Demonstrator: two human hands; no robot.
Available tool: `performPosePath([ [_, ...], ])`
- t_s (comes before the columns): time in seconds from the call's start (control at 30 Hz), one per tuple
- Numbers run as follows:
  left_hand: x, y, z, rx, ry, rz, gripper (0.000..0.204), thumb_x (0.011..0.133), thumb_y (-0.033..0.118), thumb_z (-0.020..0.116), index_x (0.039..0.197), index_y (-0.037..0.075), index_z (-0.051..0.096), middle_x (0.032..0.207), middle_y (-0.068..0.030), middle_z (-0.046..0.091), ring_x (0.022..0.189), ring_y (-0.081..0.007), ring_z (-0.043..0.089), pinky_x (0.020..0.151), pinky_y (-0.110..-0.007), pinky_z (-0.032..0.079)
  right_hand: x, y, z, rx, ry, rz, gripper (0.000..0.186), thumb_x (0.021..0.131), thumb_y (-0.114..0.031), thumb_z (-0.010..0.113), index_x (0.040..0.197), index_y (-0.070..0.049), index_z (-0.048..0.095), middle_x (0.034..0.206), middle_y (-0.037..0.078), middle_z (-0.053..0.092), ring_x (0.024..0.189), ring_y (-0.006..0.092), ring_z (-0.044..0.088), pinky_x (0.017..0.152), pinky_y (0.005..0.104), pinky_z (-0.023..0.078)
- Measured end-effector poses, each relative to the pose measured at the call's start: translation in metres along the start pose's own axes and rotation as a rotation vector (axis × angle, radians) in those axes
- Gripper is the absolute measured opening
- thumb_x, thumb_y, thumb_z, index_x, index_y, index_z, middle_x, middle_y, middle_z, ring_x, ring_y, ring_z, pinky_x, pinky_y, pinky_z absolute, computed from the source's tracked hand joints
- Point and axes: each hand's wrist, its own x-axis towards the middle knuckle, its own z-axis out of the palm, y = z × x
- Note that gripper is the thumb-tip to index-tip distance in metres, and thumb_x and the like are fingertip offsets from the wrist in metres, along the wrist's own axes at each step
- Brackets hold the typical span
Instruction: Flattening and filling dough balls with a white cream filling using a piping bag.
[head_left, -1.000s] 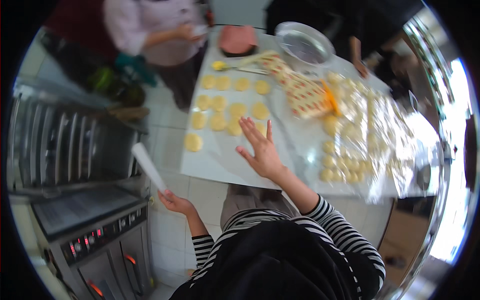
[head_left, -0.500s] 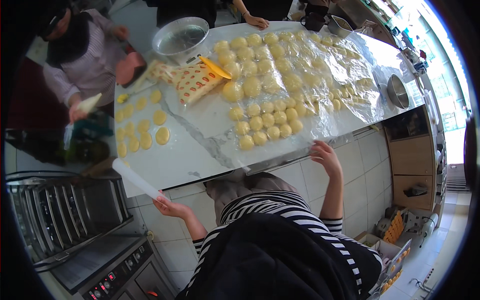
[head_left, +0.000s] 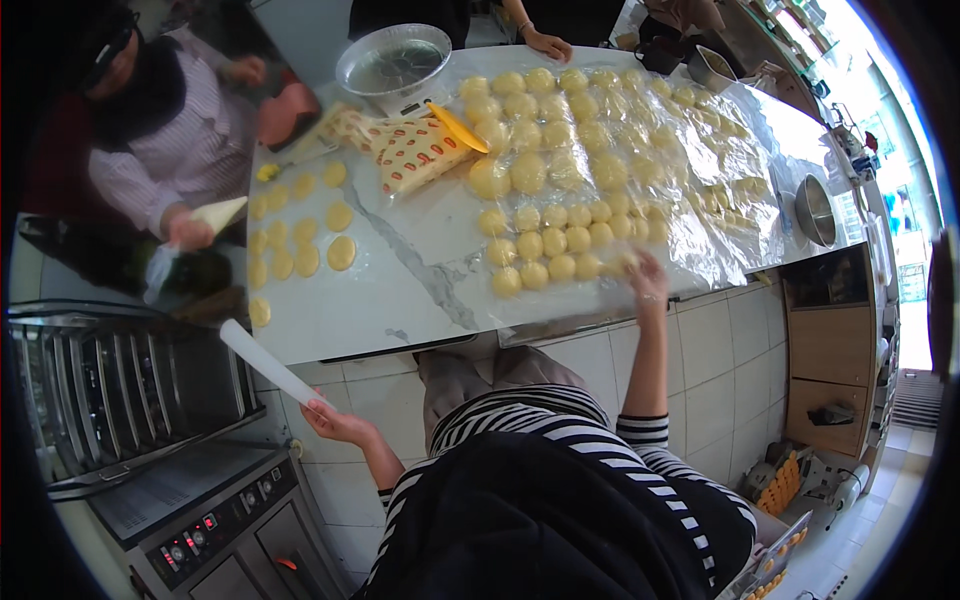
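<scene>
My left hand point(head_left: 335, 422) is closed round one end of a white rolling pin point(head_left: 268, 365), which slants up past the table's left front corner. My right hand point(head_left: 648, 280) reaches over the front edge of the table, at the right end of the nearest row of yellow dough balls point(head_left: 561, 267). Its fingers are bent and blurred against the clear plastic film point(head_left: 690, 235) and the dough; whether they grip either cannot be made out. Larger dough balls point(head_left: 528, 172) lie in rows under the film behind.
Flattened dough rounds point(head_left: 341, 253) lie on the marble-look table point(head_left: 410, 310) at left. Beyond are a patterned bag point(head_left: 415, 155), a yellow scraper point(head_left: 458, 128) and a metal bowl point(head_left: 393, 62). A co-worker at far left holds a piping bag point(head_left: 218, 212). An oven point(head_left: 215, 530) stands lower left.
My right hand has moved from just off the table's front edge to the dough balls and film. My left hand still holds the rolling pin. The whole view has shifted slightly.
</scene>
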Motion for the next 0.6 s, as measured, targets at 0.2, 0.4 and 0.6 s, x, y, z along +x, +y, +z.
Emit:
performPosePath([
  [0.2, 0.020, -0.010, -0.028, 0.044, -0.039, -0.006, 0.043, 0.089, 0.029, 0.044, 0.109, -0.009, 0.044, 0.099, -0.0165, 0.051, 0.094, -0.0222, 0.050, 0.086, -0.032, 0.036, -0.014, 0.017, -0.126, 0.811, 0.262, -0.230, 0.023, 0.082, -0.013, 0.052, 0.096, 0.004, 0.053, 0.101, 0.014, 0.054, 0.095, 0.0256, 0.052, 0.087, 0.0369, 0.043],
  [0.4, 0.032, -0.019, -0.032, 0.096, -0.294, -0.071, 0.032, 0.088, 0.020, 0.047, 0.105, -0.007, 0.048, 0.097, -0.0121, 0.052, 0.091, -0.0197, 0.049, 0.083, -0.030, 0.037, -0.074, -0.088, -0.052, 1.083, -0.015, -0.615, 0.032, 0.079, -0.008, 0.053, 0.110, 0.000, 0.047, 0.110, 0.018, 0.048, 0.101, 0.0254, 0.049, 0.092, 0.0358, 0.041],
  [0.6, 0.075, -0.015, -0.021, 0.125, -0.583, 0.039, 0.025, 0.083, 0.015, 0.053, 0.100, -0.004, 0.053, 0.092, -0.0109, 0.054, 0.085, -0.0194, 0.049, 0.077, -0.030, 0.038, -0.112, -0.086, 0.206, 0.243, -0.779, -0.321, 0.055, 0.069, 0.005, 0.059, 0.119, -0.005, 0.038, 0.110, 0.008, 0.048, 0.105, 0.0203, 0.047, 0.088, 0.0305, 0.038],
])
